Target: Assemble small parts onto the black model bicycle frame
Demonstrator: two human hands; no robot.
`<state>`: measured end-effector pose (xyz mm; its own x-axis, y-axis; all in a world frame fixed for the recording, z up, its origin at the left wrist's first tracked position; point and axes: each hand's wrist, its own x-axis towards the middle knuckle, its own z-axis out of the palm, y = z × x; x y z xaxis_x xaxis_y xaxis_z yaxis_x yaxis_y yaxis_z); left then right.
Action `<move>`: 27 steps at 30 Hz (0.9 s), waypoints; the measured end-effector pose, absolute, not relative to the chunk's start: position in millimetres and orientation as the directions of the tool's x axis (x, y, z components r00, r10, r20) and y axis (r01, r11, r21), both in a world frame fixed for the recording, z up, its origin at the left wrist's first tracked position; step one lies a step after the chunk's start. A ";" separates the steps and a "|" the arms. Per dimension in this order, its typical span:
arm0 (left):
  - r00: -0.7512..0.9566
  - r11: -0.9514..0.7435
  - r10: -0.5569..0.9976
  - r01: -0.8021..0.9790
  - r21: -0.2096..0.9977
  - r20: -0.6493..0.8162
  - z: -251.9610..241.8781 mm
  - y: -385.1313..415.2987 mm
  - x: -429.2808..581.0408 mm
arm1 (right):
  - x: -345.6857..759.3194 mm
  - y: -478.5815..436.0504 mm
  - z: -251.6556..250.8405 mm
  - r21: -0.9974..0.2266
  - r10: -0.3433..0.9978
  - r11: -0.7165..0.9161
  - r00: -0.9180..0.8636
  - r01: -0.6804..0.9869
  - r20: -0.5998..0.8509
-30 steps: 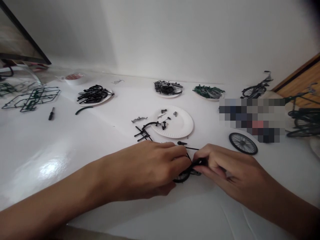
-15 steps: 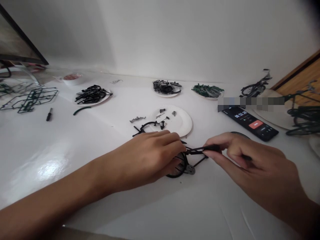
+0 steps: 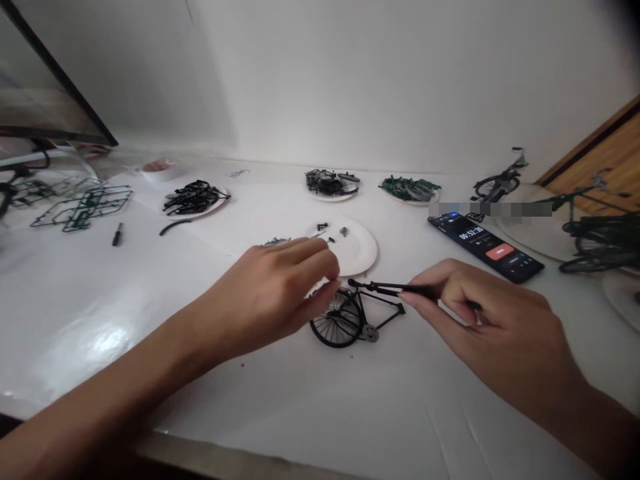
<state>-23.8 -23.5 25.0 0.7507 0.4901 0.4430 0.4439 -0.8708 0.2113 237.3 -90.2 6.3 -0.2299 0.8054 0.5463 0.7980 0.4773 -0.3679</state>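
My right hand (image 3: 480,313) pinches slim black tweezers (image 3: 393,288), their prongs pointing left. At the prongs' tips is a small black part (image 3: 355,284), just above a model bicycle frame (image 3: 383,319) lying on the table. The frame carries one spoked wheel (image 3: 336,323) and a grey chainring (image 3: 370,333). To the left, my left hand (image 3: 285,287) is held over the wheel's upper edge, thumb and fingertips close together. Anything between those fingertips is too small or hidden to make out. A paper plate (image 3: 363,250) with several small parts lies behind my hands.
Plates of black parts (image 3: 195,199), grey and black parts (image 3: 330,183) and green parts (image 3: 410,189) line the back. A phone (image 3: 485,247) and assembled model bicycles (image 3: 600,233) are right. Left are a screwdriver (image 3: 117,235), green sprues (image 3: 85,207) and a monitor (image 3: 50,87).
My left hand has drawn back to the left from the small black part, uncovering more of the wheel. My right hand still holds the tweezers. The view has shifted slightly.
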 end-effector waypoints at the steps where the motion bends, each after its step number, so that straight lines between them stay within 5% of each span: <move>1: 0.720 -0.854 0.518 0.461 0.240 0.461 26.4 -24.2 -28.5 | 239.2 -89.1 6.3 -0.363 0.801 0.480 -0.229 0.799 0.554; 4: 0.692 -0.815 0.579 0.505 0.284 0.431 26.2 -28.3 -46.8 | 242.6 -86.0 6.7 -0.351 0.773 0.507 -0.235 0.787 0.590; 10: 0.758 -0.812 0.583 0.551 0.190 0.294 14.5 -51.1 -67.3 | 247.6 -79.8 5.8 -0.347 0.768 0.508 -0.233 0.788 0.596; 18: 0.906 -0.921 0.380 0.389 -0.016 0.186 12.0 -59.7 -19.5 | 260.7 -72.6 4.6 -0.412 0.813 0.458 -0.183 0.788 0.553; 27: 0.846 -0.860 0.509 0.496 0.116 0.156 23.3 -57.2 -33.0 | 274.9 -69.3 8.0 -0.409 0.838 0.404 -0.153 0.818 0.523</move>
<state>-33.0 -57.2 23.3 0.8465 0.5091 0.1561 0.4960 -0.8605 0.1163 274.9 -69.3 8.0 -0.1526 0.8385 0.5232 0.8179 0.4043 -0.4094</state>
